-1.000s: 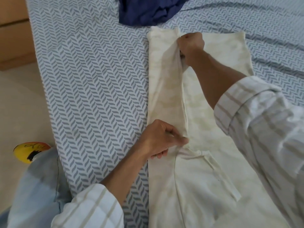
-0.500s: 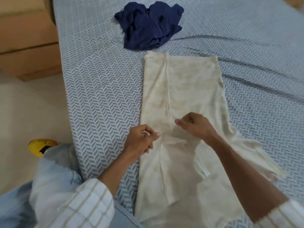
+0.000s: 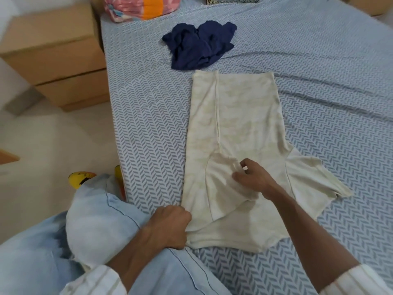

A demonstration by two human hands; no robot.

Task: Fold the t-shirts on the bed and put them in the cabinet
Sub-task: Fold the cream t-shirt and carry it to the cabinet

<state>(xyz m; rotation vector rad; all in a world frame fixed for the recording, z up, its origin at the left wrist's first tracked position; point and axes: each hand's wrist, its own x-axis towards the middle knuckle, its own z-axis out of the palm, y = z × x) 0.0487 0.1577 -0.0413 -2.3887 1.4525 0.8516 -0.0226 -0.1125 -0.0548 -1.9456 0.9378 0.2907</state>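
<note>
A cream t-shirt (image 3: pixel 242 124) lies lengthwise on the patterned bed sheet (image 3: pixel 148 116), its left side folded over the middle and its right sleeve spread out to the right. My left hand (image 3: pixel 170 225) grips the shirt's near left edge at the bed's side, fingers curled round the cloth. My right hand (image 3: pixel 252 178) rests on the folded-in left sleeve near the shirt's middle, pinching its edge. A crumpled navy t-shirt (image 3: pixel 200 47) lies beyond the cream one.
A wooden bedside cabinet (image 3: pixel 55 56) with drawers stands left of the bed. A pink and orange bundle (image 3: pixel 142 7) sits at the bed's head. My jeans-clad knee (image 3: pixel 95 211) leans against the bed edge, above a yellow slipper (image 3: pixel 79 178).
My left hand slid down the shirt's left edge to its near corner. My right hand came back from the far hem to the folded sleeve. The camera pulled back.
</note>
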